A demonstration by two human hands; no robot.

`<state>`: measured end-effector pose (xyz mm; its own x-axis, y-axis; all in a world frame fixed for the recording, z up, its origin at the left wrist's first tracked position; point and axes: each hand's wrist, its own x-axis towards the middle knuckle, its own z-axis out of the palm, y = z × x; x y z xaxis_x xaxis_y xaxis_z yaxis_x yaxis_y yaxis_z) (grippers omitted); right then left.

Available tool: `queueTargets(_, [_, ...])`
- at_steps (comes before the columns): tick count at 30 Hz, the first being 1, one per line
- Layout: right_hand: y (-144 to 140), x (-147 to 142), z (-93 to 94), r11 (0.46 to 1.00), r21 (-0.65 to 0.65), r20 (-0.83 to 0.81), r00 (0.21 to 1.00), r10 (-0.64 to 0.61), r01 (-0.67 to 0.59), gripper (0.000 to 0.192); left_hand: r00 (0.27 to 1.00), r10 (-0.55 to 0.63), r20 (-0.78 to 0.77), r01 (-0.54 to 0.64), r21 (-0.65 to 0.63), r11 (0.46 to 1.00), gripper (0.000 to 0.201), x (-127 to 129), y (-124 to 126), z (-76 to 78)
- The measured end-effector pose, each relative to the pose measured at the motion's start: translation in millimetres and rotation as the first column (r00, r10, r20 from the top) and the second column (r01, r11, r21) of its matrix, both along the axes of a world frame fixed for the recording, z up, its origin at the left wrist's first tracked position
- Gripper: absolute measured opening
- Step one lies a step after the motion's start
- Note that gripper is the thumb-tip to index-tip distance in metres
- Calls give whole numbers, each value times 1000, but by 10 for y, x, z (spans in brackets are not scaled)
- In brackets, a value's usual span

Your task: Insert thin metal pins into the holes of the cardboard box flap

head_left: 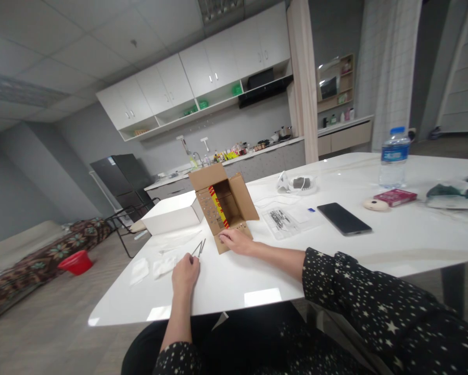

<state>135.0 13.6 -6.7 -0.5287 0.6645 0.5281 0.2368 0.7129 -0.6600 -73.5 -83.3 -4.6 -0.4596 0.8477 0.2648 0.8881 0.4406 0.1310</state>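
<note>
My left hand (185,272) rests on the white table with its fingers curled around a pair of scissors (199,248). Two thin blades, spread apart, stick out past my fingertips, and the handles are hidden in the hand. My right hand (236,241) is closed on the front flap of an open cardboard box (207,208). Yellow and red tape runs along the box's opening, and its other flaps stand outward. What lies inside the box is too dark to make out.
Left of the box stand a white box (171,216) and crumpled white tissues (140,271). To the right lie a clear plastic bag (282,223), a phone (343,219), a maroon pack (395,197) and an upright water bottle (393,161). A white cabled device (302,184) sits behind.
</note>
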Motion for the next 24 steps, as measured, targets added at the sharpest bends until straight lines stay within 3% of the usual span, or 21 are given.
queueTargets(10, [-68,-80,92,993,-111,-121,991,-51,38,22,1000,0,4,0,8,1000,27,90,-7,8])
queueTargets(18, [15,-120,24,978,-170,-146,979,-146,120,23,1000,0,-3,0,-10,1000,29,100,-5,7])
queueTargets(24, [5,-82,-41,983,-136,-123,982,-143,126,23,1000,8,6,-8,-20,1000,29,127,-6,41])
